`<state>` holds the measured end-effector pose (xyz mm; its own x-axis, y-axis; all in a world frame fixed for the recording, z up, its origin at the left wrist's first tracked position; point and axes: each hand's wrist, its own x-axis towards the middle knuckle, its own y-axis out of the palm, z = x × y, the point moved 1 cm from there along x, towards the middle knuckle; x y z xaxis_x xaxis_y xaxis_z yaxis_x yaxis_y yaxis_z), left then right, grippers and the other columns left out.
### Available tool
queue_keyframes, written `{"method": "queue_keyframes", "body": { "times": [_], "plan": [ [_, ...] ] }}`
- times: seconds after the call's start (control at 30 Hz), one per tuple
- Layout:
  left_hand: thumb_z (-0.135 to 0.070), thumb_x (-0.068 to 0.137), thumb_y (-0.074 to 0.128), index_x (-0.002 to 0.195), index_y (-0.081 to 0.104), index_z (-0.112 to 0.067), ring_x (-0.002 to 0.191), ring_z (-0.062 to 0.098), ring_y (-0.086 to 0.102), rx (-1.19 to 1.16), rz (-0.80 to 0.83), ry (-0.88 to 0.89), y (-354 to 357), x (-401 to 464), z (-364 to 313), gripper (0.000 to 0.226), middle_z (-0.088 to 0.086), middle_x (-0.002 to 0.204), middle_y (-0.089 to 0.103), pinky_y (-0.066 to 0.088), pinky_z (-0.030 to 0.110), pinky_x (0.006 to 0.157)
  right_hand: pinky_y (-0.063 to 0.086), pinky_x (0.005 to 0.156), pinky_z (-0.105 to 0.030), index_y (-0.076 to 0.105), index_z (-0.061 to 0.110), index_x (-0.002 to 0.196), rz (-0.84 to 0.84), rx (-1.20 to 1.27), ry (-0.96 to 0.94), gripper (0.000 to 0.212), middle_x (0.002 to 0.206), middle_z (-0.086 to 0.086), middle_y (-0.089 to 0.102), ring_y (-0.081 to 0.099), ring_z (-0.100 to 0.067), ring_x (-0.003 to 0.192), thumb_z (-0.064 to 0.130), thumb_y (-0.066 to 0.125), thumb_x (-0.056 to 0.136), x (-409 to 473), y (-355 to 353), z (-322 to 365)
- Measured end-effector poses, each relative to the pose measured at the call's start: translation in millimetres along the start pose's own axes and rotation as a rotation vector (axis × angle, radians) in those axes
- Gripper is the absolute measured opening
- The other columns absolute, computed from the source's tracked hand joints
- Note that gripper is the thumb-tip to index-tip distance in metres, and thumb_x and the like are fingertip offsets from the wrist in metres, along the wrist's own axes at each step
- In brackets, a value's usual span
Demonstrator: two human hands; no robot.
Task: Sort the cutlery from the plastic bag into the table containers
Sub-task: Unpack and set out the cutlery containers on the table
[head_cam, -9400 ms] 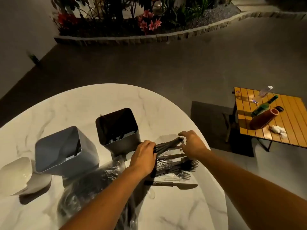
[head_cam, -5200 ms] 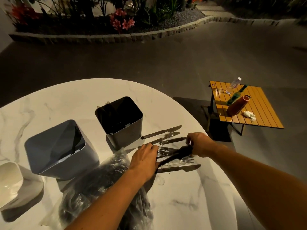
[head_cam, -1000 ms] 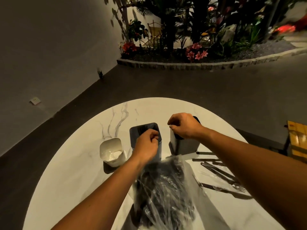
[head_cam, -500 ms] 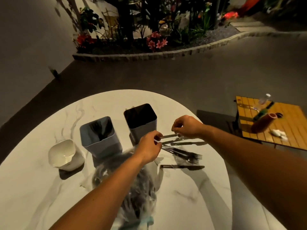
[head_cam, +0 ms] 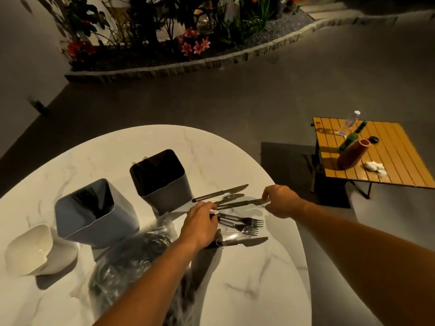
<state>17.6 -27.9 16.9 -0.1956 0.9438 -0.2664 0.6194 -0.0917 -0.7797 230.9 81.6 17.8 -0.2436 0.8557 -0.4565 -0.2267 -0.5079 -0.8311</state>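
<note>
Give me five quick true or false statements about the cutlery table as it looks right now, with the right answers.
1. The right hand pinches the blade end of a dark knife. True.
2. The white bowl stands between the two bins. False: it sits left of the blue-grey bin.
3. Dark forks lie on the marble table by the left hand. True.
4. The dark bin lies tipped on its side. False: it stands upright.
5. The plastic bag hangs off the table's right edge. False: it lies on the table under the left forearm.
</note>
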Motion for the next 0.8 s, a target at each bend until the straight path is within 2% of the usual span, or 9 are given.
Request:
{"method": "queue_keyframes", "body": {
  "times": [0.1,0.2,0.33,0.47,0.6,0.8],
  "plan": [
    [-0.023,0.1,0.052,0.13,0.057,-0.023,0.128,0.015,0.043,0.062,-0.039,0.024,7,14,1,0.031,-0.006,0.135,0.05,0.039,0.03,0.107,0.05,0.08,-0.027,0.053,0.017,0.126,0.017,-0.042,0.008,0.04,0.119,-0.008,0.054,0.056,-0.02,0.094,0.016,0.068,0.089,11,11,-7],
    [-0.024,0.099,0.052,0.126,0.059,-0.023,0.124,0.014,0.045,0.103,-0.06,0.036,11,29,2,0.028,-0.006,0.128,0.054,0.044,0.033,0.102,0.054,0.087,-0.032,0.051,0.019,0.127,-0.054,-0.058,-0.028,0.044,0.124,-0.009,0.05,0.056,-0.022,0.098,0.017,0.07,0.088,22,17,-11],
    [-0.026,0.098,0.055,0.125,0.057,-0.023,0.118,0.016,0.049,0.154,-0.052,0.027,17,49,4,0.028,-0.005,0.123,0.055,0.048,0.035,0.097,0.054,0.081,-0.029,0.056,0.02,0.116,-0.064,-0.032,-0.082,0.031,0.108,-0.005,0.059,0.057,-0.018,0.089,0.016,0.07,0.089,39,18,-13],
    [-0.024,0.095,0.06,0.124,0.057,-0.024,0.113,0.017,0.052,0.17,-0.042,0.034,23,60,4,0.029,-0.004,0.12,0.056,0.05,0.037,0.095,0.055,0.078,-0.027,0.058,0.02,0.106,-0.016,-0.006,-0.167,0.025,0.096,0.0,0.059,0.058,-0.016,0.085,0.024,0.073,0.086,52,12,-8],
    [-0.022,0.094,0.061,0.124,0.058,-0.024,0.112,0.018,0.051,0.225,-0.063,0.069,24,65,6,0.03,-0.004,0.118,0.057,0.049,0.036,0.094,0.053,0.075,-0.024,0.059,0.021,0.1,0.026,-0.012,-0.239,0.023,0.095,0.002,0.057,0.056,-0.015,0.084,0.025,0.075,0.084,65,10,0],
    [-0.013,0.094,0.057,0.124,0.06,-0.021,0.11,0.018,0.051,0.304,-0.086,0.119,20,71,13,0.031,-0.003,0.12,0.059,0.05,0.034,0.09,0.043,0.071,-0.018,0.061,0.021,0.106,0.058,0.006,-0.312,0.031,0.097,0.006,0.053,0.052,-0.012,0.087,0.028,0.078,0.081,75,16,9]
  ]
}}
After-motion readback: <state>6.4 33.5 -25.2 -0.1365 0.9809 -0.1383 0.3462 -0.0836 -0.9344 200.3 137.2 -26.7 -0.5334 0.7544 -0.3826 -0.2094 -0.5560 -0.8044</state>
